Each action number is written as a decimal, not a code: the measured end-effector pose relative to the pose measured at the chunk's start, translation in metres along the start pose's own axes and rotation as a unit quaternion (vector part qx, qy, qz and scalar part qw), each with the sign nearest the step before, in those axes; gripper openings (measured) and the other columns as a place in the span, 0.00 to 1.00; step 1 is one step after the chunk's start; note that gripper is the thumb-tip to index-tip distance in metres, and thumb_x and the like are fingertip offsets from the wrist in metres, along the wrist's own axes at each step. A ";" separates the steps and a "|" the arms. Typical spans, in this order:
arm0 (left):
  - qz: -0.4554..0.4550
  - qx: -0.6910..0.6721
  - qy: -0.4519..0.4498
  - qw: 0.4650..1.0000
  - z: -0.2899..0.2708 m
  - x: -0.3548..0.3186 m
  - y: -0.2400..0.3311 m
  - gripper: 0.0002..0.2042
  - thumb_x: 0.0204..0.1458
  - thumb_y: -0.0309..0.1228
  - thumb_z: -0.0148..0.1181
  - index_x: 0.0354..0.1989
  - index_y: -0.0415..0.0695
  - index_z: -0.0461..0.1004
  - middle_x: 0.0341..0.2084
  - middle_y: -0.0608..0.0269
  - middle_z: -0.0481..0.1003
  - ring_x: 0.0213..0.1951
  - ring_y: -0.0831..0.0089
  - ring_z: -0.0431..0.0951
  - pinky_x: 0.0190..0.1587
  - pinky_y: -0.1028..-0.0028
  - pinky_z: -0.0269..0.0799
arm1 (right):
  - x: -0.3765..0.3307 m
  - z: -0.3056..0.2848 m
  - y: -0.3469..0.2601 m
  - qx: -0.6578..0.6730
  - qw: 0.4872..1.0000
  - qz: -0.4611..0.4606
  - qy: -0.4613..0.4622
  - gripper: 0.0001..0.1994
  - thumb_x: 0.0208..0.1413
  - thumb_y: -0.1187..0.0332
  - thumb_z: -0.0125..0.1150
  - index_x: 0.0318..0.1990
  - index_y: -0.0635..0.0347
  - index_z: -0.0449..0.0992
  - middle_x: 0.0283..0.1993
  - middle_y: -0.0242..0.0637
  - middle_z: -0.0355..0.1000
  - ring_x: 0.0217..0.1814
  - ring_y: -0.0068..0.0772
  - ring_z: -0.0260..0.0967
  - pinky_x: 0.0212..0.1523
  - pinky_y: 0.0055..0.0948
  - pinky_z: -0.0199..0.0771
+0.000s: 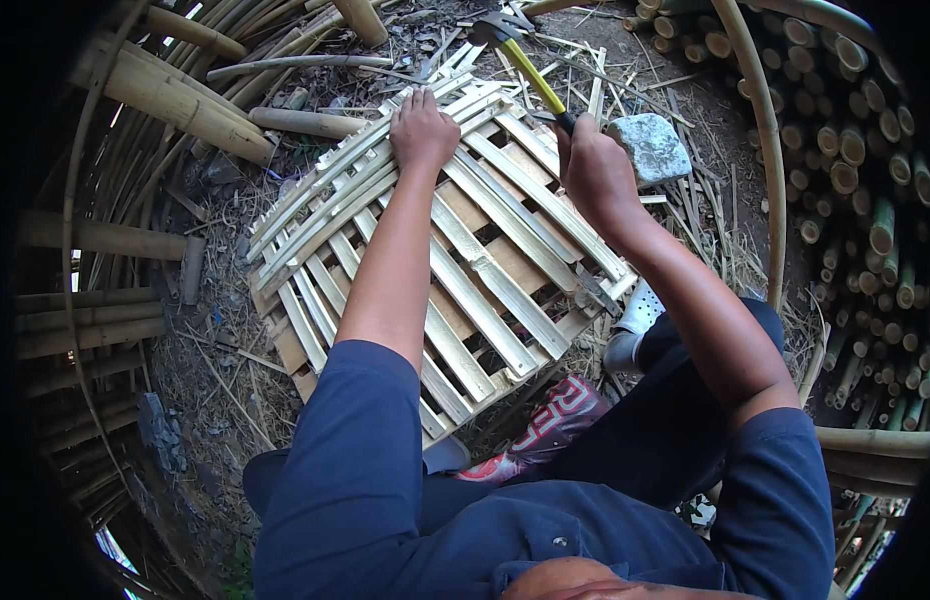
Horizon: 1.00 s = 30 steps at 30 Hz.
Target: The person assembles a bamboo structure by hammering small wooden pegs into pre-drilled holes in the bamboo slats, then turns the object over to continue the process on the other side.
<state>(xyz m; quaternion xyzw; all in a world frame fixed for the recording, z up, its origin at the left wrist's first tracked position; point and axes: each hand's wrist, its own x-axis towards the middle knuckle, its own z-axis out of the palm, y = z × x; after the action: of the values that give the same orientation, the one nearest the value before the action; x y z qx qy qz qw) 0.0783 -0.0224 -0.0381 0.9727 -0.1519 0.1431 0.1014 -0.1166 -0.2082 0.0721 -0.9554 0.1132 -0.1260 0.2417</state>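
In my right hand [597, 170] is a claw hammer [533, 76] with a yellow and black handle, its head raised above the far end of a slatted bamboo panel [490, 270]. My left hand [423, 130] rests on split bamboo strips [330, 215] that lie across the panel's far left side. The left fingers point away from me and look bent over the strips; whether they grip one is hard to make out. Pale slats run lengthwise over flat brown boards, with gaps between them.
A pale stone block [649, 149] sits right of the panel. Cut bamboo poles [850, 150] are stacked at the right; thick bamboo [175, 100] stands at the left. Bamboo scraps litter the dirt ground. By my legs are a red printed sack [555, 420] and a white perforated shoe [640, 308].
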 end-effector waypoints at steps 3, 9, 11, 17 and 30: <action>0.009 -0.012 0.005 1.000 -0.001 0.008 0.008 0.28 0.60 0.38 0.44 0.69 0.39 0.66 0.70 0.54 0.65 0.73 0.62 0.62 0.74 0.62 0.52 | 0.001 0.025 0.027 -0.066 0.994 0.015 -0.090 0.17 0.69 0.63 0.53 0.36 0.71 0.75 0.33 0.61 0.78 0.38 0.64 0.79 0.40 0.57 0.77; -0.002 -0.009 0.006 1.000 -0.002 0.001 -0.001 0.29 0.60 0.37 0.44 0.69 0.39 0.66 0.70 0.54 0.66 0.72 0.62 0.62 0.74 0.62 0.52 | 0.003 0.010 0.008 -0.014 0.997 0.038 -0.072 0.19 0.70 0.60 0.51 0.37 0.70 0.77 0.34 0.63 0.78 0.40 0.66 0.78 0.42 0.57 0.75; 0.000 -0.007 0.009 1.000 -0.002 0.002 0.000 0.28 0.60 0.37 0.44 0.69 0.39 0.66 0.69 0.54 0.67 0.72 0.62 0.63 0.74 0.62 0.53 | 0.004 0.008 0.010 -0.013 0.997 0.036 -0.067 0.18 0.70 0.59 0.52 0.39 0.69 0.77 0.35 0.62 0.78 0.40 0.67 0.77 0.42 0.58 0.75; 0.004 -0.005 0.005 1.000 -0.003 0.003 0.001 0.28 0.60 0.37 0.44 0.68 0.39 0.67 0.69 0.54 0.67 0.72 0.62 0.63 0.74 0.62 0.53 | 0.002 0.017 0.019 -0.030 0.994 0.022 -0.104 0.21 0.71 0.57 0.50 0.41 0.71 0.75 0.35 0.63 0.78 0.39 0.67 0.77 0.41 0.58 0.74; -0.002 -0.054 0.028 0.998 0.001 0.006 0.006 0.27 0.61 0.37 0.44 0.68 0.38 0.67 0.69 0.53 0.67 0.71 0.61 0.64 0.74 0.62 0.54 | -0.005 0.034 0.030 -0.071 0.994 0.010 -0.086 0.18 0.71 0.60 0.49 0.39 0.70 0.72 0.33 0.61 0.78 0.36 0.65 0.78 0.38 0.57 0.75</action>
<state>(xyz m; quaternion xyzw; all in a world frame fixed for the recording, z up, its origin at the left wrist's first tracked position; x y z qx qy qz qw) 0.0824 -0.0301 -0.0364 0.9617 -0.1544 0.1620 0.1583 -0.1154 -0.2177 0.0272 -0.9763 0.1105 -0.0327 0.1831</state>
